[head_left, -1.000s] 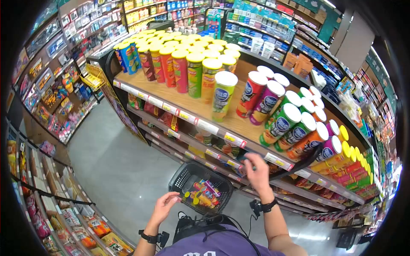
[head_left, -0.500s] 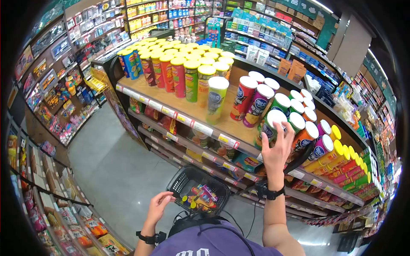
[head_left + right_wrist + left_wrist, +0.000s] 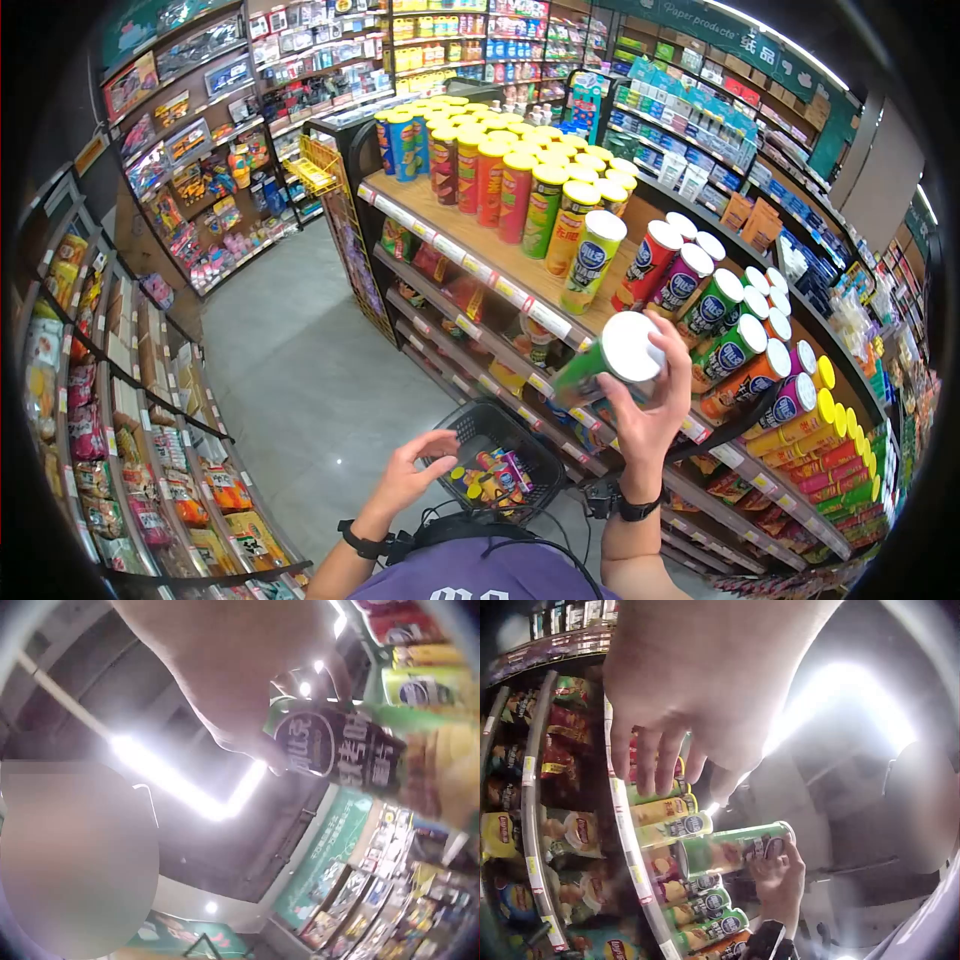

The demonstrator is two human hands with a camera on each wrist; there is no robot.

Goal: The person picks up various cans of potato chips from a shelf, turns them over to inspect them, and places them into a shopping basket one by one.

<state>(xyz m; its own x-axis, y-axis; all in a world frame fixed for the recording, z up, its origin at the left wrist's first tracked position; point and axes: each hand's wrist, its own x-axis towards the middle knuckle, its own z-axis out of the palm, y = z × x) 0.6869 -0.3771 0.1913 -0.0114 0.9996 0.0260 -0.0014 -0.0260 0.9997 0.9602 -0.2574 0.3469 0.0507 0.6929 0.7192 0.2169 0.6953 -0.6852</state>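
Observation:
My right hand (image 3: 655,425) grips a green chip canister (image 3: 583,372) with a white lid, fingers and thumb around its lidded end. The canister is tilted, held out in front of the top shelf (image 3: 475,248). In the right wrist view, the dark label on the canister (image 3: 375,754) faces the camera below the right hand (image 3: 232,667). My left hand (image 3: 408,478) holds nothing; its fingers are spread loosely beside the black basket (image 3: 472,425). Seen from the left wrist, the left hand's fingers (image 3: 649,761) hang down relaxed. Inside the basket lie several colourful packages (image 3: 497,476).
Yellow-lidded canisters (image 3: 515,200) stand in rows at the shelf's left. White-lidded canisters (image 3: 735,350) lean along its right part, with a lone yellow-green canister (image 3: 595,262) upright between. Bagged snacks (image 3: 465,300) fill lower shelves. Another snack rack (image 3: 150,490) stands at the left.
My right hand rose to the shelf, took hold of a green canister and has drawn it off toward me and to the left. The left hand moved slightly up, its fingers spreading. The head view turned left.

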